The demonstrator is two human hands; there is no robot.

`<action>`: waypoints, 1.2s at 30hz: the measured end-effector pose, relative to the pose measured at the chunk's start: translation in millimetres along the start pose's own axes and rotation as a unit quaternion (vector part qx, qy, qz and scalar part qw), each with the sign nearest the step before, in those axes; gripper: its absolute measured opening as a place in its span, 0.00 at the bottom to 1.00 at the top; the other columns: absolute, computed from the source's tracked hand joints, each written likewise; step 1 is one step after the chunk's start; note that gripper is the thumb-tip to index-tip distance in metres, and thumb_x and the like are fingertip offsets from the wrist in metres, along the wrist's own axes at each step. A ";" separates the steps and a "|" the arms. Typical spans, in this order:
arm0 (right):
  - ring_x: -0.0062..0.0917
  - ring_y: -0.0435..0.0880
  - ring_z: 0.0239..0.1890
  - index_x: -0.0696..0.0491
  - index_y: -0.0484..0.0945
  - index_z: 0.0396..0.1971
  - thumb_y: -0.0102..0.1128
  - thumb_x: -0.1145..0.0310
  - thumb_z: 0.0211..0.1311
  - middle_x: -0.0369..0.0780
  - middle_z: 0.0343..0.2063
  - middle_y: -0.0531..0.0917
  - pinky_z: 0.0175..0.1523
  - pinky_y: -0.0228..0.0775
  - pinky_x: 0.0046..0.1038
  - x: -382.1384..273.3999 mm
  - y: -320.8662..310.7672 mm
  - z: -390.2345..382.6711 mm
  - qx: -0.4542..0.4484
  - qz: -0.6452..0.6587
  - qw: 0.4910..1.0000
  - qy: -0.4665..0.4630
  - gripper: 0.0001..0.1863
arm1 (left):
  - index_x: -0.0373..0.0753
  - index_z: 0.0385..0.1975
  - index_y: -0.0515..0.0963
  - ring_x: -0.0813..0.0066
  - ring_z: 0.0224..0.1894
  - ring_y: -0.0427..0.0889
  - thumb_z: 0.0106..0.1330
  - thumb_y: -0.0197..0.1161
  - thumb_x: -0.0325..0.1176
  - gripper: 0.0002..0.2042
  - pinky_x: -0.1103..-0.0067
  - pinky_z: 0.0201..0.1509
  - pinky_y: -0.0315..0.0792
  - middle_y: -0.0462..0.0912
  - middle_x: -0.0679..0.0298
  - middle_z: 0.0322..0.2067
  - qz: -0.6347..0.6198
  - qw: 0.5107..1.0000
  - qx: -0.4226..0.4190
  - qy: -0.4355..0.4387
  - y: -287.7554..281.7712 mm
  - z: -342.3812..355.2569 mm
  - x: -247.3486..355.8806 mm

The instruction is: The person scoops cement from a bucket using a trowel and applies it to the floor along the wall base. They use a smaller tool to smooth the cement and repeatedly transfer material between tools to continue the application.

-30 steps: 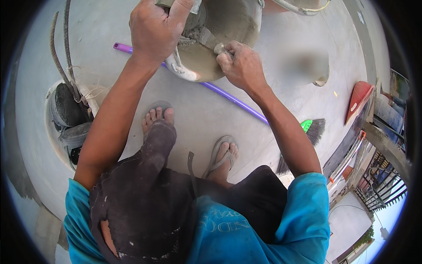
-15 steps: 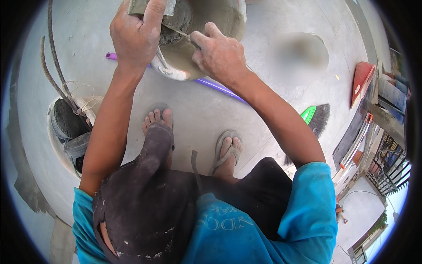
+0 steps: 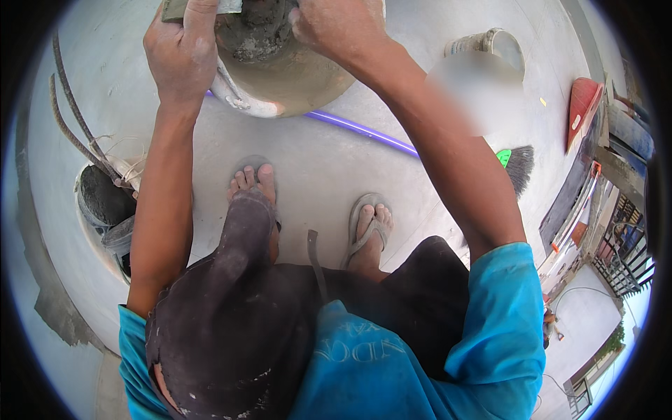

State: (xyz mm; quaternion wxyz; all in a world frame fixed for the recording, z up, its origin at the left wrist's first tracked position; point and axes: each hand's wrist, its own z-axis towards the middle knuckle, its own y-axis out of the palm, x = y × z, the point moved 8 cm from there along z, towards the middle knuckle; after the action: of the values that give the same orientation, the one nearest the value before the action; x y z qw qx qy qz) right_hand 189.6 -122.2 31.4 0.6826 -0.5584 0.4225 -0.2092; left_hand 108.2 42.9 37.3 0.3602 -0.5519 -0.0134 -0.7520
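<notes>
At the top edge, my left hand [image 3: 183, 59] is closed around a flat rectangular plate [image 3: 173, 10] smeared with grey. The plate is partly cut off by the picture's edge. Beside it stands a wide tub [image 3: 308, 94] with a mortar-coated inner wall. Wet grey mortar [image 3: 255, 38] sits inside it. My right hand [image 3: 336, 24] is over the tub's right side with its fingers curled. The small trowel seen in that hand a moment earlier is hidden now, behind the hand or beyond the frame.
A purple pole [image 3: 364, 131] lies on the floor beneath the tub. At left, a white container [image 3: 87, 227] holds dark rolled items beside bent rods [image 3: 70, 115]. A bucket [image 3: 505, 47], a green-and-black broom head [image 3: 519, 168] and a red object [image 3: 583, 105] are at right.
My right hand has moved up over the tub, taking the trowel out of sight. My left hand and the plate have shifted up and left. More of the mortar and the right-hand bucket show.
</notes>
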 end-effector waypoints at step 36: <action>0.32 0.84 0.37 0.51 0.82 0.30 0.57 0.69 0.55 0.41 0.31 0.82 0.35 0.78 0.34 -26.6 20.3 -22.6 0.100 -0.054 0.979 -0.170 0.06 | 0.28 0.49 0.77 0.78 0.46 0.77 0.74 0.53 0.36 0.16 0.80 0.51 0.71 0.81 0.63 0.44 -0.125 0.989 -0.075 0.004 22.1 9.8 29.2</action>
State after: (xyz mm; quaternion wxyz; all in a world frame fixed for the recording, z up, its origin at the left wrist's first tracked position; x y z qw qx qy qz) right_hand 152.7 -109.4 21.0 0.7845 -0.5367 0.2467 -0.1888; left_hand 124.7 15.2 57.3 0.2205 -0.5683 -0.0245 -0.7923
